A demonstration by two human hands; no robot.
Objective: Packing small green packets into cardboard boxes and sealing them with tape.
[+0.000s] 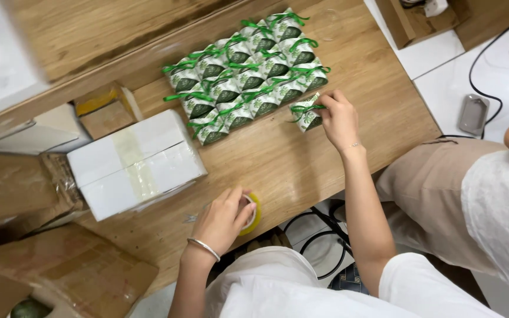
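Two hands at work. My right hand (338, 121) pinches a small green-ribboned gift box (305, 115) at the edge of the rows of matching boxes (245, 73). My left hand (224, 219) curls its fingers (247, 213) around a yellow tape roll (255, 213) on the wooden bench (284, 162), near a taped white carton (136, 162).

The little gift boxes (248, 76) are white with a dark green leafy print and bright green ribbons, same as the one (306, 115) in the right hand (340, 121). Tape roll (253, 215) under the left hand (222, 221) is yellow. Worktop (301, 159) is warm light-brown woodgrain. The carton (135, 162) is plain white with a clear, yellowish tape stripe, and there's a silver bangle (203, 248).
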